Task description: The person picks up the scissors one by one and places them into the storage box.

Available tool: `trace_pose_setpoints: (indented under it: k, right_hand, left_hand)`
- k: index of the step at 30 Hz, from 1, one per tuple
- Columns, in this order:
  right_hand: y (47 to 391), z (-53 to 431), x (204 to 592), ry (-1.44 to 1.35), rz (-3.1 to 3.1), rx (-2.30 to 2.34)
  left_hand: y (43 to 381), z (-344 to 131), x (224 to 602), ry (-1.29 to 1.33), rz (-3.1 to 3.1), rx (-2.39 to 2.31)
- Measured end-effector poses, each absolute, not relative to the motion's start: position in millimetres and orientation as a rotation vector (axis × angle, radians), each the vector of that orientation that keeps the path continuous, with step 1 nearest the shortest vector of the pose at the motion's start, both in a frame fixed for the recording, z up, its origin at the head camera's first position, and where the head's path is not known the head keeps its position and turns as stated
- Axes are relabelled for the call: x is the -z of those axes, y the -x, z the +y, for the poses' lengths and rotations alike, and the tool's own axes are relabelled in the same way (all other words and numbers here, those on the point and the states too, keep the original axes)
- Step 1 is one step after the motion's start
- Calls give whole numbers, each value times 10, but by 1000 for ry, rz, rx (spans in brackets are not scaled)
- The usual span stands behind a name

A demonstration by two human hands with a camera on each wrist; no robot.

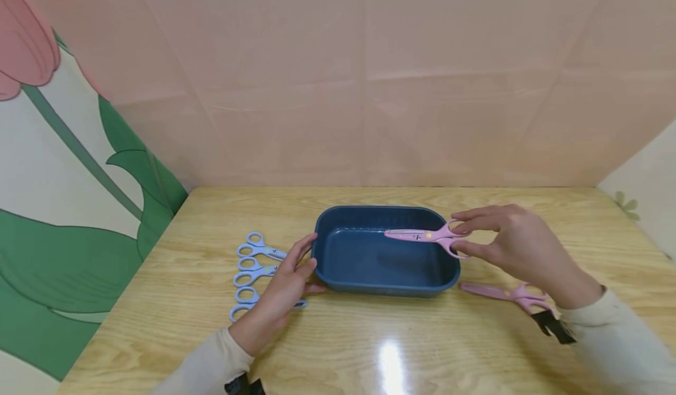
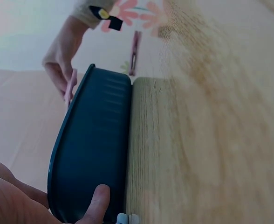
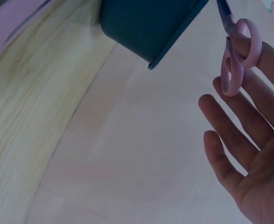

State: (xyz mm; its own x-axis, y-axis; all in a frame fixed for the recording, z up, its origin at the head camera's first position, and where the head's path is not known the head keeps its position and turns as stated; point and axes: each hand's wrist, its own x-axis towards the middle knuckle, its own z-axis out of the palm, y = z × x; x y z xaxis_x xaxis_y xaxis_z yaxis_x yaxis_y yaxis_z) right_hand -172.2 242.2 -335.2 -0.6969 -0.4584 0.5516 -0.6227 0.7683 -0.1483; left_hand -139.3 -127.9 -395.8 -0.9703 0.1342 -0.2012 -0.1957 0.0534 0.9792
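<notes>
A dark blue rectangular tub [image 1: 388, 290] stands on the table. My left hand [image 1: 287, 277] grips its left end, and the left wrist view shows the thumb pressed against the outer wall. By the handle loops, my right hand [image 1: 514, 245] holds pink scissors [image 1: 417, 235] over the right part of the tub, blades pointing left. In the right wrist view the thumb and a finger are at the scissors' loops [image 3: 250, 44], while the other fingers spread loosely. A second pair of pink scissors [image 1: 499, 292] lies on the table below the right hand.
Three pairs of light blue scissors [image 1: 255, 272] lie in a column left of the tub, partly hidden by my left hand. The wooden table [image 1: 338, 348] ends at a pinkish wall covering [image 1: 364, 119] at the back; a flower-painted panel [image 1: 63, 254] stands at the left.
</notes>
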Motion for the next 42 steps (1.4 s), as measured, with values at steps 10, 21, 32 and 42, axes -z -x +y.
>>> trace_pose_setpoints:
  k: [10,21,32,42]
  right_hand:
    - [1735,2378,3384,-835,-2483,-450]
    - [1739,2342,3432,-841,-2540,-454]
    - [1734,2296,3465,-865,-2551,-458]
    - [1734,2254,3513,-865,-2594,-466]
  left_hand:
    - [1371,-1288,3943,47,2100,-2006]
    - [1386,-1285,3947,48,2098,-2009]
    - [1369,-1281,3933,38,2095,-2017]
    - [1391,-1284,3948,58,2097,-2007]
